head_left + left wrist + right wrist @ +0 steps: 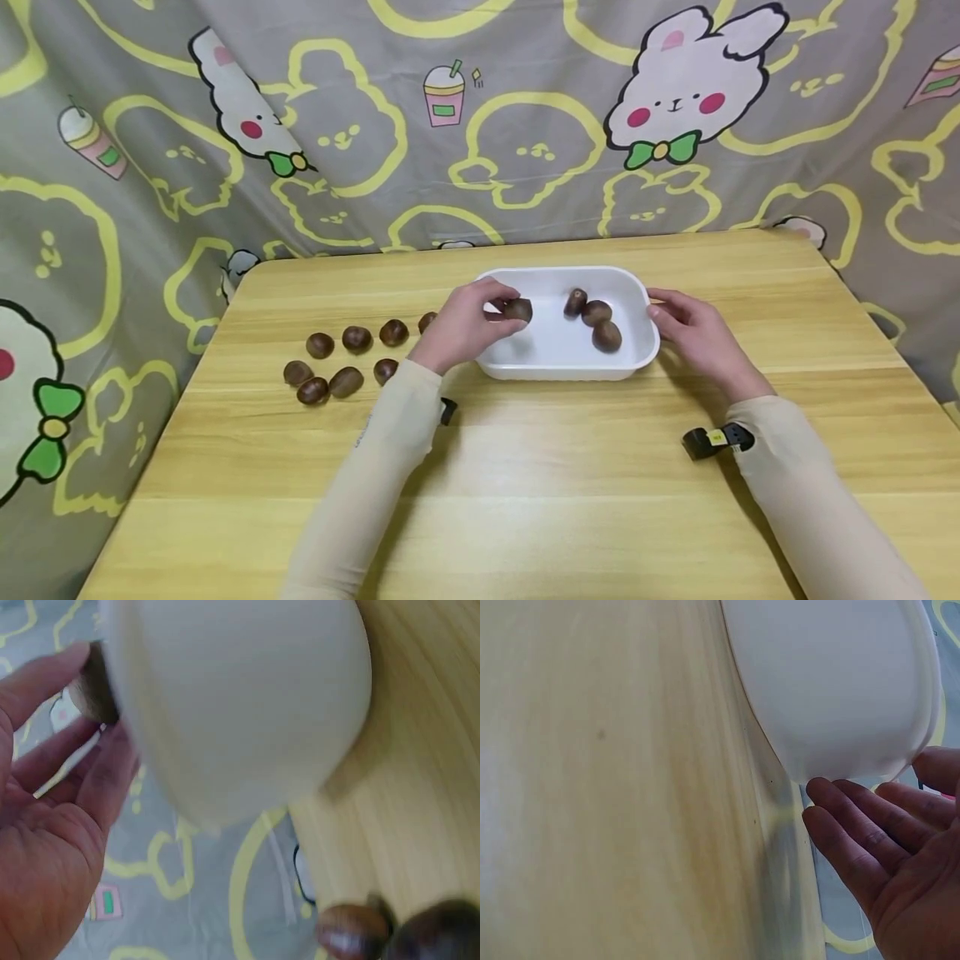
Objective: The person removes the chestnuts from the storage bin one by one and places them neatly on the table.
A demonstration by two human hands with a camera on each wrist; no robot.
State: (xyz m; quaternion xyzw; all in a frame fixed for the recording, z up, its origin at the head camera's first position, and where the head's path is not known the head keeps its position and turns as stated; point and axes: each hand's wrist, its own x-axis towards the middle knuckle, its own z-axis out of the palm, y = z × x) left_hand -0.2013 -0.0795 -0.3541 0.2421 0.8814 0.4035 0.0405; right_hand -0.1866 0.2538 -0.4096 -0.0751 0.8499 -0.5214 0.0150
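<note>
In the head view my left hand (467, 322) pinches a brown chestnut (519, 311) between thumb and fingers, over the left end of a white rectangular dish (542, 352). The left wrist view has this chestnut (96, 688) just past the dish's rim. Inside the dish several chestnuts (607, 337) lie close together, right of centre. My right hand (699, 335) is at the dish's right end. In the right wrist view its fingers (866, 832) are fairly straight and touch the outer wall, with the thumb near the rim.
Left of the dish, several more chestnuts (347, 382) lie in two loose rows on the wooden table (540, 500); my left forearm partly covers that area. A patterned curtain (525, 167) hangs behind the table's back edge. Each wrist wears a black strap.
</note>
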